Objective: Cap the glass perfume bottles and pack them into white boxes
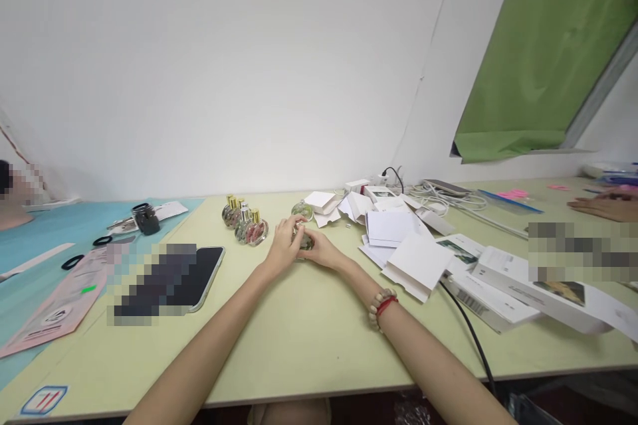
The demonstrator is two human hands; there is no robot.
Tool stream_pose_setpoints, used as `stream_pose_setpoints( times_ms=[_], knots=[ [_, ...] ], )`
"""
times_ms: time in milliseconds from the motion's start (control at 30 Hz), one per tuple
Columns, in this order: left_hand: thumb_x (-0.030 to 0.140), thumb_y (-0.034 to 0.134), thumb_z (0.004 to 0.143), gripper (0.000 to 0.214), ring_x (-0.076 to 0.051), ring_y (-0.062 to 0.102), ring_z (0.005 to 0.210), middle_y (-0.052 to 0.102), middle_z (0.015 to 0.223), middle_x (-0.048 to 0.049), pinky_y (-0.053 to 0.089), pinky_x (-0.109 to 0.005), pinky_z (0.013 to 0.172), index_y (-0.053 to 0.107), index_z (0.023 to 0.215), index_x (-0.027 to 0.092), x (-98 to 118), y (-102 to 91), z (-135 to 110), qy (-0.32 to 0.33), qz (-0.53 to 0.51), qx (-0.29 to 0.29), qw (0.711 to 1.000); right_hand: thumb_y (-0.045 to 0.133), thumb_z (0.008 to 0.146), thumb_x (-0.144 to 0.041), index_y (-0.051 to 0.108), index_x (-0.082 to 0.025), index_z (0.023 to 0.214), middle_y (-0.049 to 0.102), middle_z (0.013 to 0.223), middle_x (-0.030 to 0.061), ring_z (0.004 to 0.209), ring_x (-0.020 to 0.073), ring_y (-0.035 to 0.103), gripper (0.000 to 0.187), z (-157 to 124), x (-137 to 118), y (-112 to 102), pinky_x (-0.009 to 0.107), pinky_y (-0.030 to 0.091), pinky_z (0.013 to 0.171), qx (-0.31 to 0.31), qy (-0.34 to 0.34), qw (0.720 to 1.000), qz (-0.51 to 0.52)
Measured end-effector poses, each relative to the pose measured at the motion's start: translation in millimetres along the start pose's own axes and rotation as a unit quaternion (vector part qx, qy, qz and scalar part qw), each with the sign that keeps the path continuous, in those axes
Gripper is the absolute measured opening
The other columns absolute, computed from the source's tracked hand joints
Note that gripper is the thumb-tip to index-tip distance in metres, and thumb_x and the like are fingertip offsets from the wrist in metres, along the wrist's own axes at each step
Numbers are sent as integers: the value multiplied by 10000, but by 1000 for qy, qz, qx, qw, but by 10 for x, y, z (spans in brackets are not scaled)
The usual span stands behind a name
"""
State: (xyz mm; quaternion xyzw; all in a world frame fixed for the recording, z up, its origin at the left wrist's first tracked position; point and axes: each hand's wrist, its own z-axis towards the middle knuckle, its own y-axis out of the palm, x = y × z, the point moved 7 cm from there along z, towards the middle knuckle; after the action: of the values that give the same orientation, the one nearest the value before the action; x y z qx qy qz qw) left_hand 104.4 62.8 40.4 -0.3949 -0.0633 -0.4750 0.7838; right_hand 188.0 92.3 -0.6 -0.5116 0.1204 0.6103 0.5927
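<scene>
My left hand (285,239) and my right hand (323,250) meet at the middle of the table, closed around a small round glass bottle (306,243). Fingers cover most of the bottle, and its top is hidden. Just behind them lies another round glass bottle (302,210) with greenish contents. To the left stand several round perfume bottles with gold or silver caps, among them one with pink-red contents (256,231). A beaded bracelet (381,309) and a red cord are on my right wrist.
White folded cartons (393,229) and printed boxes (543,285) pile up on the right, near white cables (448,196) and a black cable (468,325). A phone (207,275), pink packet (64,309) and dark jar (145,219) lie left. Another person's hand (608,204) rests far right.
</scene>
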Motion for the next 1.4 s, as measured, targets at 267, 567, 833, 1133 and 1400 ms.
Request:
stream_pose_setpoints(
  times_ms=[267, 567, 833, 1133, 1400],
  knots=[
    [244, 367, 867, 199, -155, 501, 954, 581, 1014, -31, 365, -287, 846, 530, 972, 200, -34, 38, 3, -15, -64, 25, 998, 666, 613, -259, 551, -123, 1024, 593, 959, 67, 827, 160, 532, 448, 16, 52, -20, 271, 425, 715, 14, 0, 999, -44],
    [293, 390, 860, 257, -136, 535, 883, 571, 1087, -24, 411, -269, 807, 507, 1078, 222, -90, 37, -9, -19, -133, 14, 991, 668, 595, -246, 541, -139, 996, 587, 942, 57, 835, 163, 531, 435, 2, 65, 5, 298, 432, 747, 10, 30, 999, -17],
    [319, 567, 747, 364, -151, 532, 957, 561, 1010, -53, 410, -302, 840, 442, 1063, 187, -248, -23, -114, -51, -133, 100, 985, 529, 672, -230, 474, -220, 1148, 547, 1103, 55, 1014, 178, 518, 479, 46, 107, -243, 325, 417, 858, 66, 92, 969, 220],
    [373, 604, 695, 352, -151, 570, 789, 602, 858, -29, 446, -274, 707, 502, 959, 164, -311, 205, -106, -78, -109, 1, 991, 604, 705, -418, 626, -181, 986, 623, 925, 64, 869, 158, 578, 369, 69, -234, -190, 323, 461, 826, 98, 25, 986, 133],
    [317, 584, 730, 414, -159, 571, 925, 603, 1027, -37, 438, -284, 802, 464, 1105, 190, -250, 220, -117, -59, -132, -11, 989, 654, 657, -384, 647, -146, 911, 627, 924, 74, 843, 149, 579, 347, 46, -129, -231, 300, 470, 793, 115, 39, 984, 128]
  ],
)
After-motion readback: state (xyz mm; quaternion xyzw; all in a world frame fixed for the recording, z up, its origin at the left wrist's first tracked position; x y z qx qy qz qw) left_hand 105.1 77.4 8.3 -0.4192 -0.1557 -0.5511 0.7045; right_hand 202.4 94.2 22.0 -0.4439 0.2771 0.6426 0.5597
